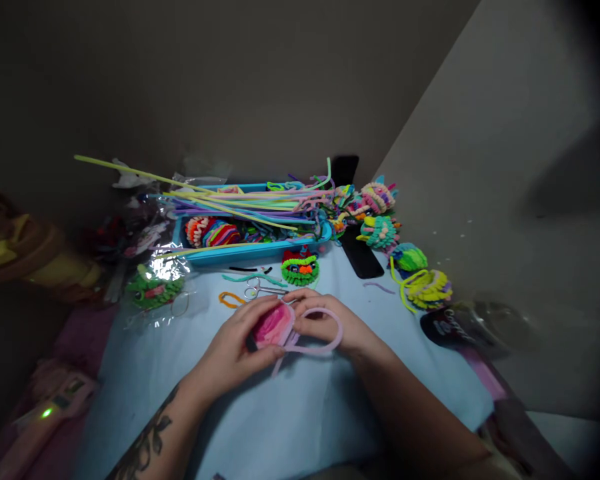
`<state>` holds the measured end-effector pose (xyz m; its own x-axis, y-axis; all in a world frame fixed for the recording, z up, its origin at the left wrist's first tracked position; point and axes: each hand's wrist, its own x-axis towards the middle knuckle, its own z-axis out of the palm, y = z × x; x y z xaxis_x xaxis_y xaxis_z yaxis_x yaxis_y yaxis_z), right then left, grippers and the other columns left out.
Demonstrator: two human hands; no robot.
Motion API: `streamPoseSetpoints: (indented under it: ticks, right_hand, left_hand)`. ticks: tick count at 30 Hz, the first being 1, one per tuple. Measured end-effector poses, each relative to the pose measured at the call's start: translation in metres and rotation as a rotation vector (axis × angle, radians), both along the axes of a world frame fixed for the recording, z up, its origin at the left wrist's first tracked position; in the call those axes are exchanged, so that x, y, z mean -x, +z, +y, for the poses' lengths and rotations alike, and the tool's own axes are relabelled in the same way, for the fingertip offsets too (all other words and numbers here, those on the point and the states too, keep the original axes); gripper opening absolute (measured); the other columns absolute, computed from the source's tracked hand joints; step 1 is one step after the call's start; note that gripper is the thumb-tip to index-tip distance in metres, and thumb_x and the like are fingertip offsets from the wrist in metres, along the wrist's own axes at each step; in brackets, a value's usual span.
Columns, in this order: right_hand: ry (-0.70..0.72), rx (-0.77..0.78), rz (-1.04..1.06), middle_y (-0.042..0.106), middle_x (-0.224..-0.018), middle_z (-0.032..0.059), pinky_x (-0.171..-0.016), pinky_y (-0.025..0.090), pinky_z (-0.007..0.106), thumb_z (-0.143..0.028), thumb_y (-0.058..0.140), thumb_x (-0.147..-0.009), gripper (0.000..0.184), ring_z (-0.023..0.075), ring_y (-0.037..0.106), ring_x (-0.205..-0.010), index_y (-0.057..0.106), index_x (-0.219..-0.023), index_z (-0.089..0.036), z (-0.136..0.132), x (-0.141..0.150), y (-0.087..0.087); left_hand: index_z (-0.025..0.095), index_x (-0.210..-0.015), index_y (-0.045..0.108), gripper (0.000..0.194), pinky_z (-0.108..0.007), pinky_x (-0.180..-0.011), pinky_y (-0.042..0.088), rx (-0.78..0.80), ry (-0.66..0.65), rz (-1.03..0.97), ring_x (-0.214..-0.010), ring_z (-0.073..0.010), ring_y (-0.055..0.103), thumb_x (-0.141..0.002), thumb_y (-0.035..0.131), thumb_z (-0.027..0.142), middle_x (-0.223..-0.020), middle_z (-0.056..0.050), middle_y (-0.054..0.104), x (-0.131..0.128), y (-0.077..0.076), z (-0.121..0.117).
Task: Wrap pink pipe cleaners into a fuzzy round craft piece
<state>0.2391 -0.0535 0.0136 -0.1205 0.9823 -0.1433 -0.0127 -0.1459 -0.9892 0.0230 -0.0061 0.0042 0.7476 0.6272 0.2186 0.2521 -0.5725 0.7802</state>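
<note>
Well to the right of the right hand (330,323) is a cup (445,327) marked "Coffee"; beyond that hand lies a black phone (363,257). Far left of the left hand (250,337) are a blurred brown-and-yellow soft shape (45,257) and a device (63,403) glowing green.

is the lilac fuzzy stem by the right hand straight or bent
Bent: the lilac fuzzy stem curves round in a wide loop by the right hand.

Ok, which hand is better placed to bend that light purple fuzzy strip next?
Probably the right hand: its fingertips are close beside the looped light purple strip. The left hand looks busier, with its fingers and thumb around the pink piece.
</note>
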Motion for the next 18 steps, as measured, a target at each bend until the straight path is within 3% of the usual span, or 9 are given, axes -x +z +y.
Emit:
streamPoseSetpoints:
  ticks: [3, 6, 9, 13, 18]
  right_hand:
    - [-0.071, -0.034, -0.043, 0.057, -0.117, 0.0095, -0.091, 0.044, 0.035, -0.044, 0.078, -0.066, 0.027, 0.0239, 0.058, -0.106, 0.07, -0.07, -0.018, -0.001, 0.004, -0.001]
    - [-0.258, -0.108, -0.132, 0.055, -0.119, 0.0096, -0.096, 0.041, 0.036, -0.041, 0.073, -0.073, 0.022, 0.0246, 0.054, -0.114, 0.07, -0.071, -0.019, 0.0, 0.007, -0.002]
    - [-0.362, -0.165, -0.175, 0.055, -0.118, 0.0089, -0.096, 0.041, 0.035, -0.039, 0.072, -0.074, 0.019, 0.0247, 0.051, -0.118, 0.07, -0.071, -0.021, 0.001, 0.01, -0.004]
    - [-0.364, -0.136, -0.127, 0.053, -0.12, 0.0093, -0.091, 0.044, 0.033, -0.039, 0.071, -0.075, 0.019, 0.0246, 0.051, -0.117, 0.07, -0.072, -0.021, 0.0, 0.016, -0.009]
    - [-0.425, -0.16, -0.027, 0.057, -0.12, 0.0088, -0.096, 0.041, 0.034, -0.036, 0.071, -0.076, 0.016, 0.0245, 0.05, -0.119, 0.07, -0.071, -0.02, 0.002, 0.014, -0.016]
  left_hand:
    - [0.022, -0.127, 0.047, 0.049, -0.044, -0.102, 0.041, -0.143, 0.151, -0.041, -0.124, -0.0267, 0.048, -0.083, 0.063, 0.034, -0.133, -0.014, 0.049, -0.001, 0.0, 0.0]
    - [0.019, -0.101, 0.056, 0.023, -0.037, -0.085, 0.048, -0.247, 0.304, -0.086, -0.099, -0.0227, 0.058, -0.083, 0.062, 0.032, -0.103, -0.01, 0.061, 0.0, 0.001, -0.001]
    - [0.019, -0.083, 0.058, 0.015, -0.031, -0.069, 0.047, -0.248, 0.259, -0.01, -0.077, -0.0185, 0.057, -0.085, 0.058, 0.034, -0.079, -0.005, 0.061, -0.001, 0.002, -0.002]
    - [0.019, -0.081, 0.061, 0.02, -0.028, -0.065, 0.043, -0.238, 0.2, 0.089, -0.071, -0.0163, 0.056, -0.091, 0.049, 0.032, -0.072, -0.003, 0.061, -0.006, 0.002, -0.004]
    - [0.019, -0.076, 0.057, 0.025, -0.026, -0.063, 0.043, -0.257, 0.23, 0.134, -0.068, -0.0159, 0.056, -0.093, 0.043, 0.03, -0.07, -0.003, 0.059, -0.005, 0.0, -0.002]
